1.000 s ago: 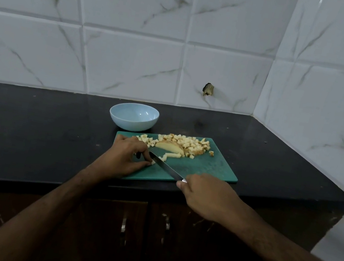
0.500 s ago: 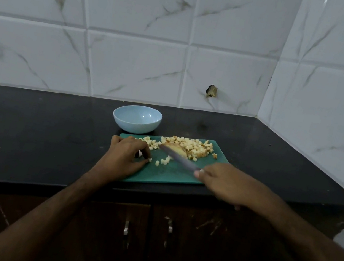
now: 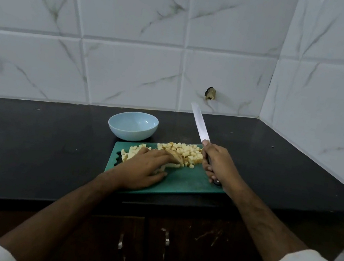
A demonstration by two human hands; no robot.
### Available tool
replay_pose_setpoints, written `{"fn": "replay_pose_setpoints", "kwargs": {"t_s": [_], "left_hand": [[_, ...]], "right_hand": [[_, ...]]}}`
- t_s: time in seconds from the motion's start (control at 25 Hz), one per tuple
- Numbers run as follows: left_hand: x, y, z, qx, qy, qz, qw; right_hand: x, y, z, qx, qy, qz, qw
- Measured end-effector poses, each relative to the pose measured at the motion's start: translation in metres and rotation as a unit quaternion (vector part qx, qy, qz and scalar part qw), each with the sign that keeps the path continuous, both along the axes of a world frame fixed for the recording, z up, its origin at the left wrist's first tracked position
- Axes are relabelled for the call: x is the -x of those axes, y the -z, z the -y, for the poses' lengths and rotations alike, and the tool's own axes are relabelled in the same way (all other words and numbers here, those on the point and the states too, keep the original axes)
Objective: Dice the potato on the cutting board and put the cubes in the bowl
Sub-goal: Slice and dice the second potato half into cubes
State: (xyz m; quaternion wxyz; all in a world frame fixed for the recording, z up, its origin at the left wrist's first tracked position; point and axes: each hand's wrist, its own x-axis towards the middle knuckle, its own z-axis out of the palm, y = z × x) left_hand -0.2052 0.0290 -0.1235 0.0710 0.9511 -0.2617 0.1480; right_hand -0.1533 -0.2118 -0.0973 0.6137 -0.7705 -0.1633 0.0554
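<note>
Since half a second ago, the right hand (image 3: 217, 164) has lifted the knife (image 3: 200, 122) off the green cutting board (image 3: 183, 181), blade now pointing to upper centre; cutting has paused. Its fingers wrap the handle. Left hand (image 3: 145, 168) lies flat, fingers together, over one uncut potato piece (image 3: 175, 158). Cubes (image 3: 185, 152), too many to count, remain on the board; one bowl (image 3: 132, 128), apparently empty, sits on the bench (image 3: 39, 142).

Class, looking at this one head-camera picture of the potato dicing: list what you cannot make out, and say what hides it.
- Head view: potato pieces under the left hand; the hand covers them.
- Knife handle: mostly wrapped by the right hand.
- Bowl: its near inside is hidden by its rim.
- Cube count: too small.
</note>
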Motion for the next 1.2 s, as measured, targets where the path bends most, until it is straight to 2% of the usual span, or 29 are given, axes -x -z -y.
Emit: {"fn": "replay_pose_setpoints", "kwargs": {"t_s": [0.24,0.4,0.48,0.64,0.8,1.08,1.2], "left_hand": [[-0.025,0.004,0.014,-0.021,0.046,0.028,0.998],[-0.027,-0.001,0.01,-0.095,0.035,0.12,0.988],[-0.027,0.0,0.001,-0.099,0.021,0.147,0.984],[-0.024,0.003,-0.028,-0.054,-0.04,0.154,0.986],[-0.023,0.002,-0.042,0.033,-0.115,0.116,0.986],[-0.036,0.001,-0.034,0.054,-0.167,0.124,0.977],[-0.037,0.0,-0.033,0.077,-0.149,0.109,0.98]], "right_hand": [[-0.004,0.01,-0.001,-0.049,-0.016,0.026,0.998],[-0.005,0.01,-0.001,-0.038,-0.021,0.038,0.998],[-0.005,0.011,0.0,-0.036,-0.022,0.042,0.998],[-0.003,0.012,0.0,-0.042,-0.029,0.04,0.998],[-0.003,0.013,0.0,-0.04,-0.032,0.043,0.998],[-0.004,0.014,0.0,-0.043,-0.036,0.035,0.998],[-0.004,0.014,0.0,-0.044,-0.035,0.039,0.998]]}}
